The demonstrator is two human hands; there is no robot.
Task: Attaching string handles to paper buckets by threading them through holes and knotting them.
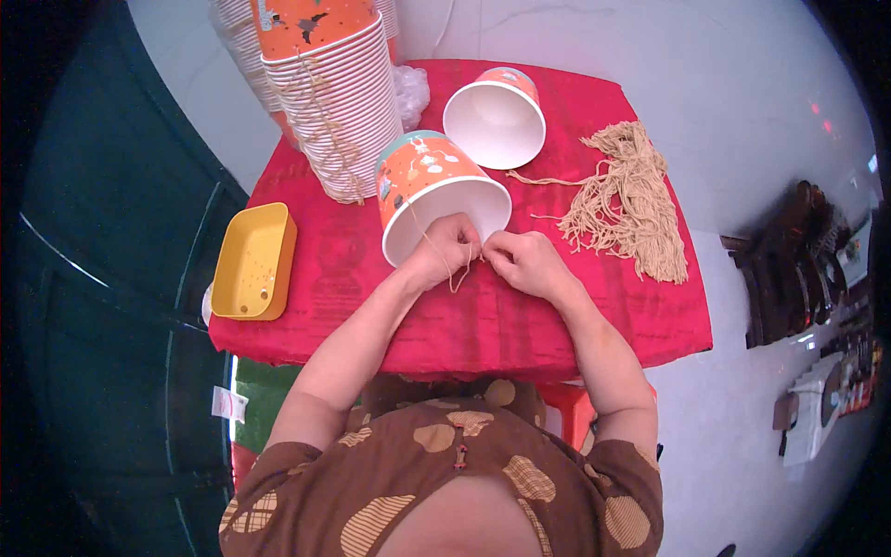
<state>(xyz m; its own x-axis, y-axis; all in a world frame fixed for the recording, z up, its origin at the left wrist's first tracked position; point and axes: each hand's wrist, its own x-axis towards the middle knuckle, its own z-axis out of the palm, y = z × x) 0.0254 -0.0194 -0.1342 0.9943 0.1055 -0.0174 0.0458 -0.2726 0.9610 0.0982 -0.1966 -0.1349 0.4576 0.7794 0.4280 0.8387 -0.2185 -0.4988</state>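
Observation:
An orange paper bucket [429, 169] with a teal base lies on its side on the red-covered table, its white mouth facing me. A thin tan string [415, 223] runs from the bucket's side across the opening to my hands, and a loop hangs below my left hand. My left hand [449, 247] is closed in a pinch on the string at the bucket's near rim. Close beside it, my right hand [525, 262] also pinches, fingertips at the string's end by the rim. The fingers partly hide the string between them.
Another paper bucket [495, 123] lies behind. A tall stack of nested buckets [339, 102] leans at the back left. A yellow tray [280, 251] holding a few small bits sits at the left edge. At right lies a bundle of tan strings [636, 209] on the red tablecloth [399, 339].

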